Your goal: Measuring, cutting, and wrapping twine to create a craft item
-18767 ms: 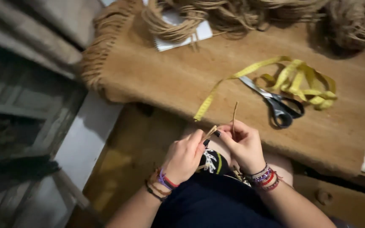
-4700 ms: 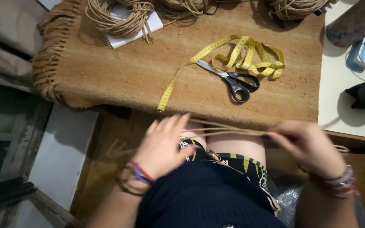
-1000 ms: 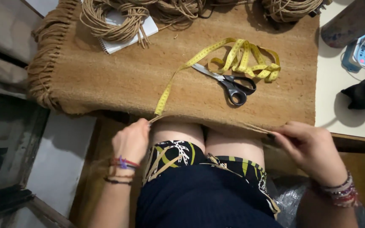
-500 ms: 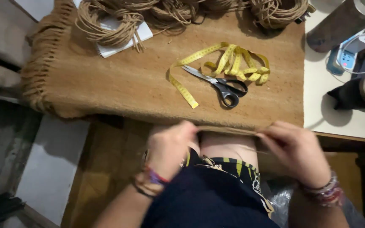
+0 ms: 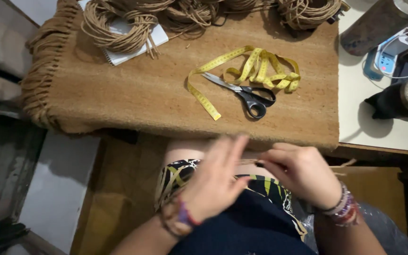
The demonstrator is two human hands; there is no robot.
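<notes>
My left hand (image 5: 216, 182) is blurred over my lap, fingers stretched out flat and apart, lying against a thin jute cord (image 5: 247, 162). My right hand (image 5: 303, 172) sits just to its right, with thumb and fingers pinched on the cord's end. Both hands hover just below the front edge of the brown woven mat (image 5: 133, 94). On the mat lie black-handled scissors (image 5: 246, 94) across a loose yellow tape measure (image 5: 256, 71).
Coils of jute cord (image 5: 116, 23) and a white spiral notebook (image 5: 140, 42) lie at the mat's far edge. On the white table (image 5: 369, 123) to the right stand a tall cylinder (image 5: 376, 21), a small blue device (image 5: 386, 59) and dark objects. Grey slats fill the left.
My hands have come together from stretched apart; the left hand slid right along the cord and its fingers have spread flat. The view has shifted slightly.
</notes>
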